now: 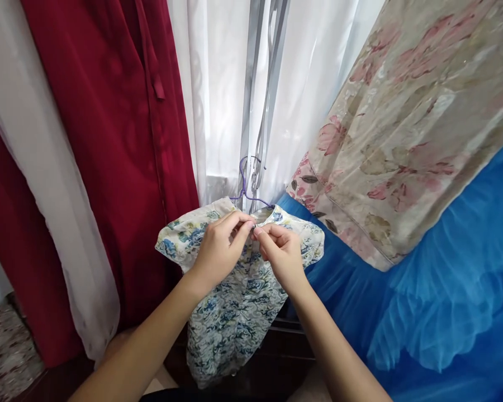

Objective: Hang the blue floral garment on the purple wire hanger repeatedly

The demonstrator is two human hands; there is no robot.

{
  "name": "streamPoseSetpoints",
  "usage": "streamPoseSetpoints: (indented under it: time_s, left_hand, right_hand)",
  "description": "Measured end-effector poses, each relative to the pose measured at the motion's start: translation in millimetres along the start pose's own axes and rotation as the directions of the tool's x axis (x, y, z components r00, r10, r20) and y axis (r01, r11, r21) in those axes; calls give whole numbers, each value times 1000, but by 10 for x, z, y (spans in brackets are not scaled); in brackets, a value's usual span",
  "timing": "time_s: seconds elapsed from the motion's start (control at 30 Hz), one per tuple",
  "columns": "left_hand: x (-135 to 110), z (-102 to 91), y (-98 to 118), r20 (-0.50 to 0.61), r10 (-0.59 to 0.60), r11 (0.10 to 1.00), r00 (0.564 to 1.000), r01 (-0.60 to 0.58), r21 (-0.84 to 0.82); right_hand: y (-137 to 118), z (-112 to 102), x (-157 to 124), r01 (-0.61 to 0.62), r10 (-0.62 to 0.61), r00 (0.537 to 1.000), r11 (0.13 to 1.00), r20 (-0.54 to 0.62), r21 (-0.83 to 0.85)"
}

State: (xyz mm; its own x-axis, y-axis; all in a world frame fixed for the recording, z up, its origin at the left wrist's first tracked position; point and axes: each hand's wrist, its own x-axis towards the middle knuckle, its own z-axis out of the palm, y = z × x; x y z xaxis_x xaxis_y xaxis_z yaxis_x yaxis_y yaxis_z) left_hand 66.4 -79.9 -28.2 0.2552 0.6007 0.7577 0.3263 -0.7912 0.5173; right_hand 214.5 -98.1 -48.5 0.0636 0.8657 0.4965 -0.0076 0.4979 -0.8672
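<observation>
A white blouse (pixel 235 312) with a blue and green floral print hangs from a thin purple wire hanger (pixel 243 181). Both of my hands are at the front of its neckline. My left hand (pixel 218 245) pinches the collar edge between thumb and fingertips. Close beside it, my right hand (pixel 283 251) pinches the same edge, with the thumb tips almost touching. A small dark spot shows between the fingertips, too small to make out. The fingers hide the middle of the neckline.
Dark red fabric (pixel 109 139) and a white strip of cloth hang at the left. White curtains (pixel 222 84) and grey metal bars (pixel 249 84) stand behind the hanger. At the right hang a beige floral garment (pixel 402 139) and blue tulle (pixel 436 301).
</observation>
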Motion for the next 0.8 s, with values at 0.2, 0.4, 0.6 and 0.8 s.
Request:
streamPoseSetpoints:
  time_s: [0.2, 0.4, 0.6, 0.8]
  left_hand:
    - [31, 10, -50, -26, 58, 990, 998, -54, 127]
    - [25, -78, -94, 134, 8, 999, 991, -14, 44]
    - [-21, -88, -18, -100, 43, 998, 994, -48, -44]
    - [218, -668, -592, -593, -248, 934, 766, 27, -355]
  right_hand:
    - [307, 77, 46, 20, -21, 998, 1000, -60, -3]
    - [144, 75, -31, 56, -55, 995, 998, -77, 8]
    - [427, 8, -15, 19, -29, 998, 983, -51, -185]
    - [673, -23, -342, -71, 75, 997, 975, 14, -213]
